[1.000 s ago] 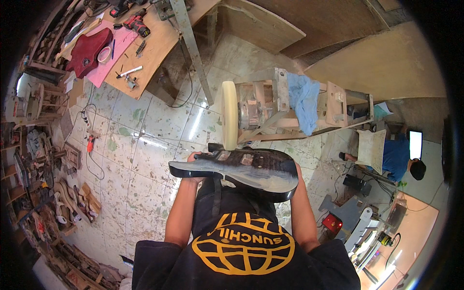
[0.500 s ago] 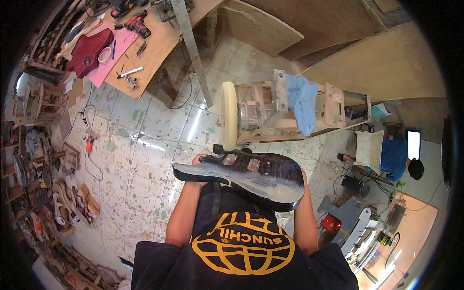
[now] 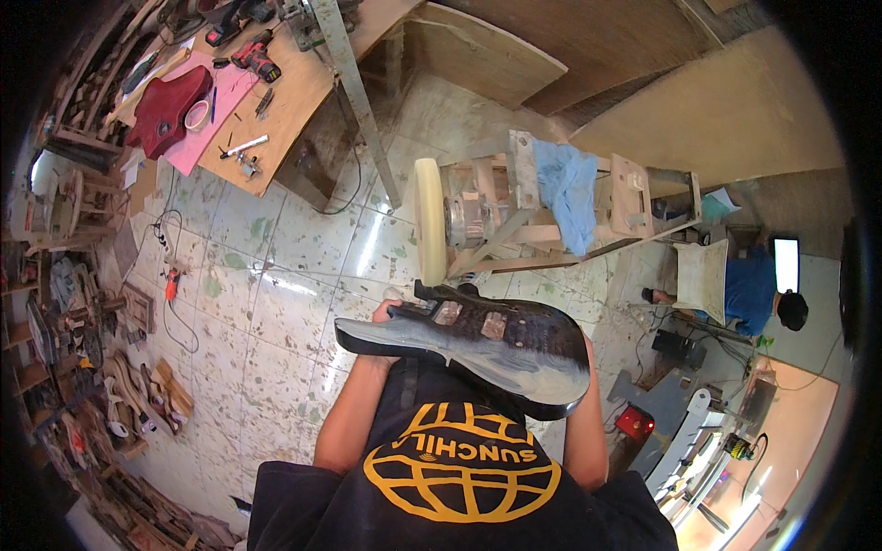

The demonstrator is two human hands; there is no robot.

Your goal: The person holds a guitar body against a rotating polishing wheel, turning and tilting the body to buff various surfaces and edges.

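Where it slanted slightly before, the guitar body [image 3: 473,344] slants more.

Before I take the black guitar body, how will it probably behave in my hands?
The guitar body is probably stiff: held near its ends, it shows no sag. The gloss along its side may make it slippery. Looking fairly thick, it could be heavy.

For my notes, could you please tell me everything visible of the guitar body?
The guitar body is dark, partly glossy, apparently wooden, with pale, cloudy streaks along its near side and two recesses in its face. It is held aslant, the left hand on its narrow end, the right hand, mostly hidden, at its broad end. Its far tip is near the wheel, contact unclear.
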